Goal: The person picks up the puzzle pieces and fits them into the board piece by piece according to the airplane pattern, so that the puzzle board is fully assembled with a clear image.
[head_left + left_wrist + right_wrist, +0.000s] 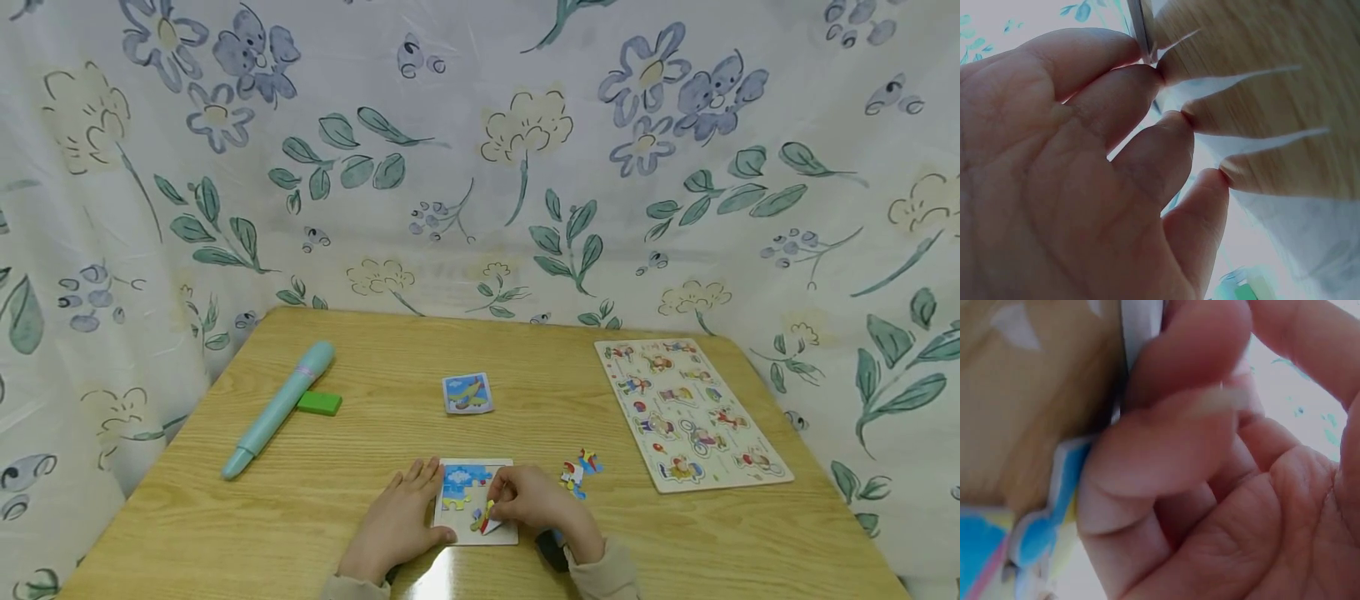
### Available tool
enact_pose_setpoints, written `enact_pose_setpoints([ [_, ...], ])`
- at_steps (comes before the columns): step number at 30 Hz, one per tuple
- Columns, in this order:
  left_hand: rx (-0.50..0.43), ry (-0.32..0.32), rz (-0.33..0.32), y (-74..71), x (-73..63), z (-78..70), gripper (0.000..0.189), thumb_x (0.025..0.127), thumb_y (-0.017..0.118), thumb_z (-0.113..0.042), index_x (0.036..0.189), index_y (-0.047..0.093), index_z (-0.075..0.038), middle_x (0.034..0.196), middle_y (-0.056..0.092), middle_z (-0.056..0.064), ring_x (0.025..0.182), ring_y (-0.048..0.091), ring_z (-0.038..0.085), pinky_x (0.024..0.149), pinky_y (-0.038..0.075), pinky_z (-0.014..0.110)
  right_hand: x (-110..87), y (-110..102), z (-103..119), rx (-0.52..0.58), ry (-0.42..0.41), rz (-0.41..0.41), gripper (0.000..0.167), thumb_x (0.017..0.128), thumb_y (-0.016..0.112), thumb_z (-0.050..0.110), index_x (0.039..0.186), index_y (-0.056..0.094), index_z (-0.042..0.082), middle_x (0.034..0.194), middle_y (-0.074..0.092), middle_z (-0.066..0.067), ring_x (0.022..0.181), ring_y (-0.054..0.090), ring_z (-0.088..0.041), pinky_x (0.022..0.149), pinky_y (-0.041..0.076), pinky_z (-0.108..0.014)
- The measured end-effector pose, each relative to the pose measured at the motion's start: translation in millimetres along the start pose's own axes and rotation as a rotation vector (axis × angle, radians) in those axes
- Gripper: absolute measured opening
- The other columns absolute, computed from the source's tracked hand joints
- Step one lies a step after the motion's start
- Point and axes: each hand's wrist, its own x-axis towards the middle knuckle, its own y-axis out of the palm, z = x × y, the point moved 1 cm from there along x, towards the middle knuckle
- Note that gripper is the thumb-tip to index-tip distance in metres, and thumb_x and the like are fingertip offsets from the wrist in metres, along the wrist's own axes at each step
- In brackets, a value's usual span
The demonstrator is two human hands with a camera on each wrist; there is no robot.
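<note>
A small square jigsaw board (504, 537) lies at the front middle of the table, with blue sky pieces fitted along its upper left. My left hand (397, 518) lies at the board's left edge, thumb on the lower left corner. In the left wrist view its fingers (1154, 156) are extended, tips on the wood. My right hand (542, 500) pinches a jigsaw piece (489, 523) between thumb and forefinger, tilted over the lower right part of the board. Curled fingers (1122, 456) mostly hide that piece in the right wrist view. Just right of this hand are loose jigsaw pieces (573, 477).
Behind the board is a square picture card (467, 393) of an aeroplane. To the right lies a large puzzle board with figures (693, 417). A turquoise pen-shaped case (277, 412) and a green block (320, 403) are at the left. A floral curtain (480, 183) hangs behind the table.
</note>
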Motion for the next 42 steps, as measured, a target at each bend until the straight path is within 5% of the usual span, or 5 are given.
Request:
enact_pose_setpoints([
  [9,0.011,0.002,0.018,-0.2,1.0,2.5,0.091,0.074,0.079,-0.045,0.142,0.044,0.004,0.153,0.037,0.021,0.141,0.033,0.044,0.114,0.027,0.063,4.4,9.8,4.0,-0.141,0.000,-0.114,0.024,0.082,0.076,0.025,0.070,0.057,0.014,0.060,0.045,0.011,0.052,0.038,-0.003,0.047,0.029,-0.016],
  [31,0.011,0.005,0.001,-2.4,0.2,2.4,0.090,0.073,0.080,-0.043,0.141,0.044,0.004,0.153,0.037,0.022,0.141,0.034,0.045,0.113,0.028,0.064,7.3,18.6,13.2,-0.265,0.049,-0.162,0.029,0.076,0.081,0.026,0.068,0.054,0.019,0.056,0.044,0.012,0.048,0.038,-0.003,0.044,0.029,-0.018],
  [37,0.017,0.002,0.004,-1.2,1.1,2.6,0.090,0.074,0.079,-0.044,0.142,0.044,0.004,0.153,0.037,0.021,0.141,0.033,0.045,0.114,0.028,0.062,8.0,15.7,8.8,-0.210,0.028,-0.152,0.027,0.078,0.080,0.028,0.070,0.056,0.018,0.057,0.045,0.012,0.049,0.038,-0.003,0.045,0.029,-0.017],
  [42,0.010,-0.004,0.009,1.0,1.2,2.6,0.092,0.072,0.080,-0.045,0.141,0.044,0.004,0.153,0.037,0.021,0.141,0.033,0.045,0.114,0.026,0.063,0.3,-3.5,-2.8,0.003,0.001,-0.141,0.022,0.089,0.069,0.028,0.081,0.061,0.009,0.068,0.052,0.006,0.056,0.042,-0.004,0.049,0.034,-0.017],
])
